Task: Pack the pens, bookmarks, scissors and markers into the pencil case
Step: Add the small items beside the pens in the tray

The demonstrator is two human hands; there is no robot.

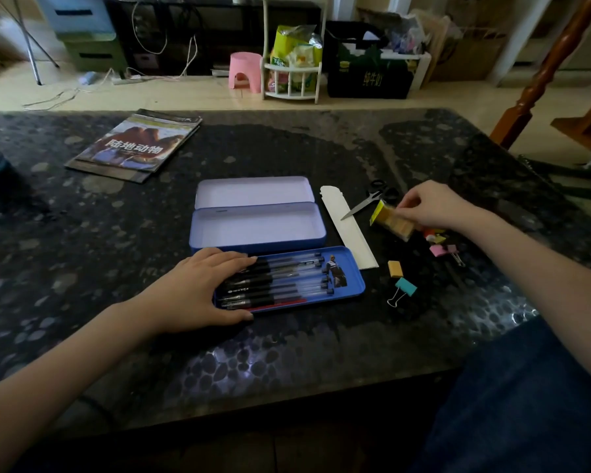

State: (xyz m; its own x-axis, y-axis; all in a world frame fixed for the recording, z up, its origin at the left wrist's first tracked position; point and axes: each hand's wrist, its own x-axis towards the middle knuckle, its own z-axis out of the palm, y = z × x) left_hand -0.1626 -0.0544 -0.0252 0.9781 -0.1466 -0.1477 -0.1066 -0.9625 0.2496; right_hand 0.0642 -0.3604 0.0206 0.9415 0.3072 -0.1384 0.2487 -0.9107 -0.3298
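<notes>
Right now I'm flattening my left hand (203, 288) on the pen tray (352, 285), fingers straight, while my right hand (434, 206) is pinching the yellow packet (391, 221) near the counter's right edge; I should keep it level.

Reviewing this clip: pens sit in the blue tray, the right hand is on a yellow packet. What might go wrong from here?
1. The left hand rests only on one end of the tray; a nudge may slide it and spill the pens.
2. The scissors lie partly on the white strip near the right hand, which pinches the yellow packet; reaching across may knock them.
3. Loose binder clips might get packed by mistake.
</notes>
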